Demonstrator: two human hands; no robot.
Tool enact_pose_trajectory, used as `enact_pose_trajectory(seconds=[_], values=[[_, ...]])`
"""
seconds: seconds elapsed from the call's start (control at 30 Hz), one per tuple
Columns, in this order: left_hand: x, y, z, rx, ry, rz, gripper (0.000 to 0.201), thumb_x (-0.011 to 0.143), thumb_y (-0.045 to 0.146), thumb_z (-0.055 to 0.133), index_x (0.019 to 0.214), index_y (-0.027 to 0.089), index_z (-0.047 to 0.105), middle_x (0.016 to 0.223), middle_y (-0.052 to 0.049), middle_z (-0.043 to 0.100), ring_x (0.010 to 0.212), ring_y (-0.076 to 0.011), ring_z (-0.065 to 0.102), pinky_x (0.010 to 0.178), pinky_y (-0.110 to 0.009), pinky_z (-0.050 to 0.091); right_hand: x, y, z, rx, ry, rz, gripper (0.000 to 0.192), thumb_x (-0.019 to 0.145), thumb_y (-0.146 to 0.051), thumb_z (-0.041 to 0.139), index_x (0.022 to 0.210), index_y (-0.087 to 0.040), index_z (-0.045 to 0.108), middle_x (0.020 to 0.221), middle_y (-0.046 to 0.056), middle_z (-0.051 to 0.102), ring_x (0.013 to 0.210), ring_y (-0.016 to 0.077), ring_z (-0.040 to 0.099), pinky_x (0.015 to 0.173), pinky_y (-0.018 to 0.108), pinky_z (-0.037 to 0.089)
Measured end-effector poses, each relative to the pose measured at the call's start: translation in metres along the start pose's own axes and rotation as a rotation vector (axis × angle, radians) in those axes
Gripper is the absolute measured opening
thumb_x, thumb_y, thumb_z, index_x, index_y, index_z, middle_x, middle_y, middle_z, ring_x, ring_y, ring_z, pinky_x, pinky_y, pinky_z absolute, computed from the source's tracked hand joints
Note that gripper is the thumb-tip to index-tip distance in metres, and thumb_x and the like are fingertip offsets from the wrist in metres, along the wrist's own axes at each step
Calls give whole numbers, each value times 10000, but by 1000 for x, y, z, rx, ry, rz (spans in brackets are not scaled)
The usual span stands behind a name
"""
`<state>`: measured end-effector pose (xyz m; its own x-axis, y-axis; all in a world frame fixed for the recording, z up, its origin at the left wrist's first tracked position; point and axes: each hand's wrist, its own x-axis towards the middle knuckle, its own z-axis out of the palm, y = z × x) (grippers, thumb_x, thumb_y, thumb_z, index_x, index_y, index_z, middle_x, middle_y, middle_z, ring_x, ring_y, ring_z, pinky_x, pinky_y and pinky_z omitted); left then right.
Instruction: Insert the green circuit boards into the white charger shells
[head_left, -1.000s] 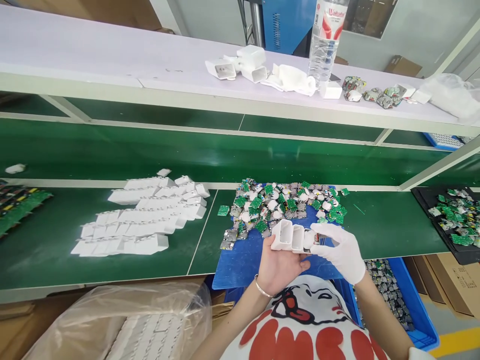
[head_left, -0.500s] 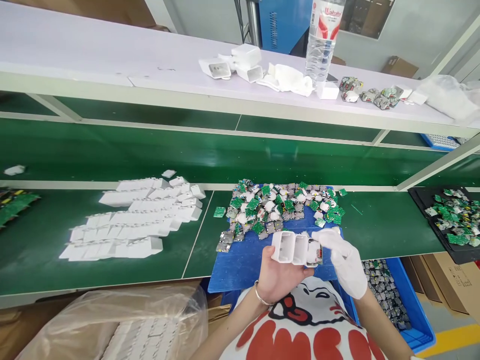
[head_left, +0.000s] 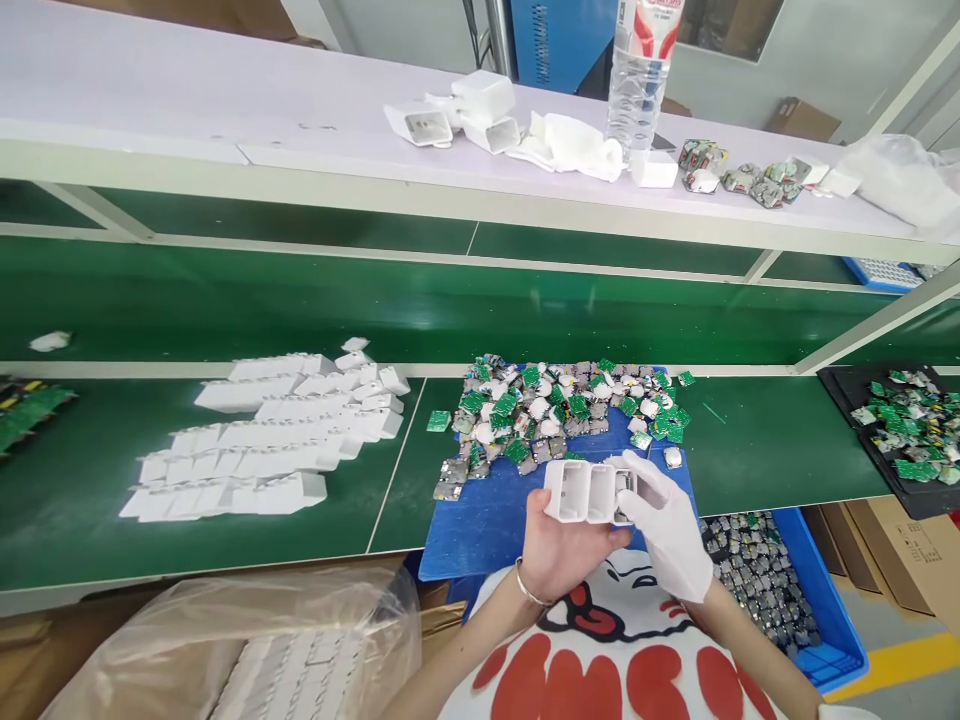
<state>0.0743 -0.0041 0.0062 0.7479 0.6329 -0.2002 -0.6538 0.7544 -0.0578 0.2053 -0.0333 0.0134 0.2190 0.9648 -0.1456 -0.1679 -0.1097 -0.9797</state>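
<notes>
The bare left hand [head_left: 570, 550] is cupping a short row of white cases [head_left: 600, 494] from below, its thumb resting at the left end, while the gloved right hand [head_left: 627, 485] is pinching a small circuit block [head_left: 625, 483] at the right end. The row is hovering over the blue sheet [head_left: 469, 535], near the front edge of the tabletop [head_left: 750, 455], its long axis running left to right, roughly along that edge. The block is sitting at the rightmost case, nearest the right hand; the glove is hiding how deep. A heap of circuit boards [head_left: 536, 408] is lying beyond, toward the back edge.
</notes>
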Motion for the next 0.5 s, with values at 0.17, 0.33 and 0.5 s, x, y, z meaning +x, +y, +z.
enact_pose_trajectory(seconds=[0.17, 0.33, 0.5], values=[[2, 4, -3, 52, 70, 75, 341, 637, 416, 625, 885, 185, 664, 954, -99, 667, 807, -255, 565, 604, -315, 367, -18, -26, -17, -359, 278, -361, 331, 869, -343, 570, 1191, -271, 595, 1284, 76, 550, 1214, 272, 494, 1082, 538, 314], [3, 11, -3, 56, 74, 95, 286, 660, 410, 586, 842, 203, 663, 947, -96, 663, 785, -255, 568, 591, -319, 371, -18, -49, -21, -416, 312, -402, 462, 915, -370, 478, 1365, -269, 434, 1416, 79, 414, 1311, 268, 387, 1064, 508, 365], [3, 11, -2, 48, 79, 72, 323, 641, 406, 592, 854, 178, 673, 925, -93, 681, 852, -267, 585, 698, -363, 423, 4, -8, 8, -312, -104, -129, 477, 864, -428, 555, 1306, -256, 507, 1367, 67, 486, 1280, 231, 431, 1110, 451, 312]])
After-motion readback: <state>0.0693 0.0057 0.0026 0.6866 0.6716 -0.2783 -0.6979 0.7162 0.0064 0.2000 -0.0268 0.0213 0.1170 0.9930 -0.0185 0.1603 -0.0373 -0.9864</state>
